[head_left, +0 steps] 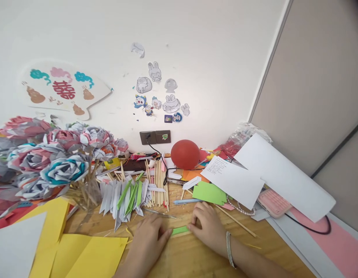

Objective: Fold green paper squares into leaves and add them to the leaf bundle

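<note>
A small folded strip of green paper (180, 230) lies on the wooden table (196, 258) between my two hands. My left hand (148, 239) rests flat on the table with its fingertips pressing the strip's left end. My right hand (206, 226), a bracelet on its wrist, curls over the strip's right end and pinches it against the table. A row of folded grey and green paper pieces (125, 199) lies just beyond my left hand.
Paper flowers (51, 162) stand in a clear vase at the left. Yellow paper sheets (77, 253) lie at the front left. Wooden sticks (159, 183), a blue pen (186, 201), green paper (209, 193), a red balloon (185, 154), white sheets (254, 177) and a pink calculator (273, 202) crowd the back and right.
</note>
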A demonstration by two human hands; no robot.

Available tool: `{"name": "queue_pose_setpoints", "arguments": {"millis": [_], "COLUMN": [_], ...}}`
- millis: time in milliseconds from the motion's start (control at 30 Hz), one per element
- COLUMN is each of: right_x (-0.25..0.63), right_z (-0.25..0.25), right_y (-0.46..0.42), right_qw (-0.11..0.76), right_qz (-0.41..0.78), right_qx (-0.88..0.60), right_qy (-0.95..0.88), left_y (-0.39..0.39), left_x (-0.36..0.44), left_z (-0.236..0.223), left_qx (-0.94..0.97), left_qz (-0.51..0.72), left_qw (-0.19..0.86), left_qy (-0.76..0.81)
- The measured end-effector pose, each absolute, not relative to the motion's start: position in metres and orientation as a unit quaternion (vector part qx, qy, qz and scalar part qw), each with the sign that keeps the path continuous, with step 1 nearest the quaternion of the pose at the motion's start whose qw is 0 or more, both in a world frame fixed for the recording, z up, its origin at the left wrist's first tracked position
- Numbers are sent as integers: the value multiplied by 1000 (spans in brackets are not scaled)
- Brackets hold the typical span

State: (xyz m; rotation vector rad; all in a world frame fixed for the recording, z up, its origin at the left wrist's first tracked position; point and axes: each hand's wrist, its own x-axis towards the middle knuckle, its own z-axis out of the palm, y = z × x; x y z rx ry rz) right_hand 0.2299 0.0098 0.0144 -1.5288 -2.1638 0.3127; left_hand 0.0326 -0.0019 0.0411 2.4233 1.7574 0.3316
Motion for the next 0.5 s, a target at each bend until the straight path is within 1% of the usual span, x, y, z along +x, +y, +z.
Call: {"name": "queue_pose_setpoints", "arguments": {"millis": [67, 133, 200, 267, 333, 400, 500], "right_x": [230, 228, 226, 227, 231, 237, 249], "right_z": [12, 8, 7, 10, 15, 20, 23], "right_y": [12, 12, 9, 4, -1, -6, -9], "right_qw": [228, 225, 221, 215, 204, 188, 171], "right_qz": [100, 54, -3, -14, 25, 63, 67], "right_qx": [-545, -484, -409, -373, -368, -368, -379], "right_qy": [-801, -844, -885, -903, -907, -909, -907], "left_y": [-4, -6, -9, -12, -15, -20, -26], "left_x": [33, 32, 31, 30, 28, 27, 25], "left_z": [39, 31, 16, 1, -11, -15, -9], "left_qx": [794, 810, 851, 889, 911, 923, 930], "left_qz": [108, 120, 136, 138, 122, 103, 89], "left_qw": [29, -36, -100, -146, -154, -125, -63], "left_qy": [597, 573, 497, 411, 363, 349, 352]}}
